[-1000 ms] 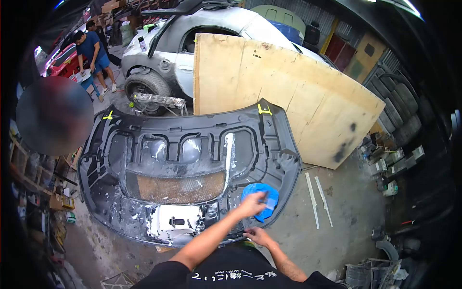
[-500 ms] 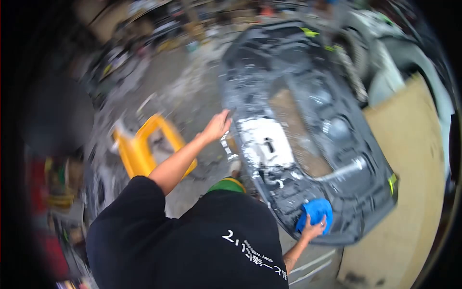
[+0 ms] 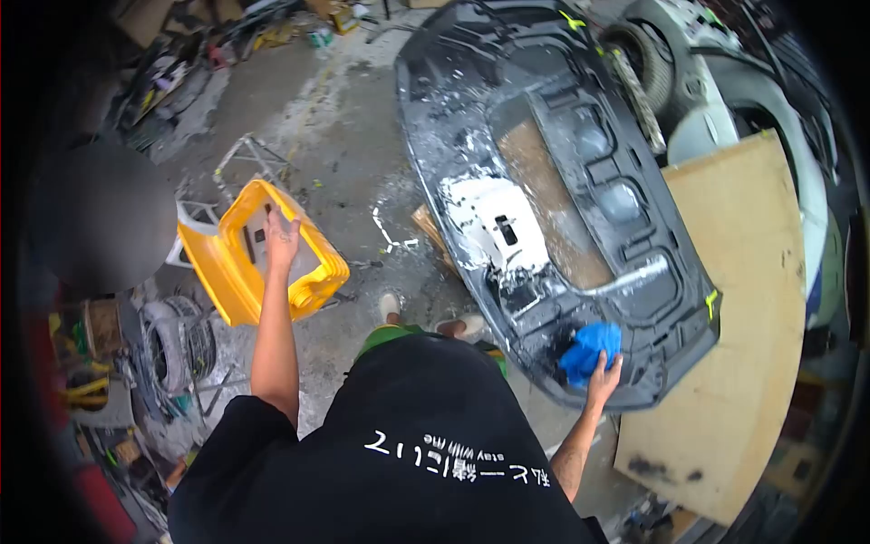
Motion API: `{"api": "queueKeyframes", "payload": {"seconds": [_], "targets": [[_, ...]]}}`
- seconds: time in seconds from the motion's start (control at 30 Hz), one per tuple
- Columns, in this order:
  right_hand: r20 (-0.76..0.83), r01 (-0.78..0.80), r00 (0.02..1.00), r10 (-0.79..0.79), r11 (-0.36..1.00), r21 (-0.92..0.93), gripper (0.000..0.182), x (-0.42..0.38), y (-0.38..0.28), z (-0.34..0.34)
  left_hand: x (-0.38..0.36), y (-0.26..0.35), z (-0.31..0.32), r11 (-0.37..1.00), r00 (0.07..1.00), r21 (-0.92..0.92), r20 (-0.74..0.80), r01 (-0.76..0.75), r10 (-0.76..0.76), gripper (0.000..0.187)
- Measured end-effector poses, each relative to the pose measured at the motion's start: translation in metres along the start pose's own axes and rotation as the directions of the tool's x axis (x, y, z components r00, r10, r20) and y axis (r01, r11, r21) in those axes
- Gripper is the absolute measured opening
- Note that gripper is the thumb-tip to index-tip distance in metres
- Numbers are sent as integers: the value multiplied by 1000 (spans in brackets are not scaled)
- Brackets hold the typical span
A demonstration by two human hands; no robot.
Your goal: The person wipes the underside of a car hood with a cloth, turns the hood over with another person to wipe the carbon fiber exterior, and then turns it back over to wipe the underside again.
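My right hand [image 3: 603, 379] has its fingers against a bunched blue cloth [image 3: 591, 352], which lies over the lower end of a large black car body panel [image 3: 625, 304]. A patch of white filler or paint [image 3: 494, 218] covers part of that panel's left side, with a dark slot in it. Away to the left, my left hand [image 3: 283, 238] reaches out with its fingers extended. It overlaps the opening of a yellow bumper-like part [image 3: 213, 272] in this view, holding nothing I can see.
A light wooden board [image 3: 725, 299] lies under and right of the panel. Beyond it are a tire [image 3: 642, 77] and pale body parts. A white frame stands behind the yellow part. Wheel rims [image 3: 172, 344] and scrap line the left. My feet are on the stained concrete floor.
My left hand has swung left from the black panel's edge to over the yellow part, its fingers now stretched out. My right hand stays at the blue cloth, which looks more crumpled.
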State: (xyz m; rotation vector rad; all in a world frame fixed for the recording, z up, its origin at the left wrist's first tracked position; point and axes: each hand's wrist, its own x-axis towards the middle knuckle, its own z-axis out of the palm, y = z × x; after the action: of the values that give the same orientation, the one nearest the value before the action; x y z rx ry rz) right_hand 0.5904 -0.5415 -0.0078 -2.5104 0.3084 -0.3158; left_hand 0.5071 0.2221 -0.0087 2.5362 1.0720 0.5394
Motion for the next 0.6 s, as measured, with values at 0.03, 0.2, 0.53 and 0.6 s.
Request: {"api": "queueKeyframes", "payload": {"seconds": [0.03,0.2,0.53,0.6], "targets": [[-40,25,999,-24,1000,18,47,-4,-21,-2,-4,13,5,1000,999,-18,36,-17,17,55],[6,-43,999,43,968,248,42,-16,-154,1,-46,129,37,791,873,-612,378,-14,308,46],[431,8,881,-195,918,397,41,-77,-297,93,-117,249,67,508,443,-791,612,342,655,82],[403,-33,900,-166,896,443,46,-94,-279,78,-101,231,96,510,613,-794,591,330,524,70]]}}
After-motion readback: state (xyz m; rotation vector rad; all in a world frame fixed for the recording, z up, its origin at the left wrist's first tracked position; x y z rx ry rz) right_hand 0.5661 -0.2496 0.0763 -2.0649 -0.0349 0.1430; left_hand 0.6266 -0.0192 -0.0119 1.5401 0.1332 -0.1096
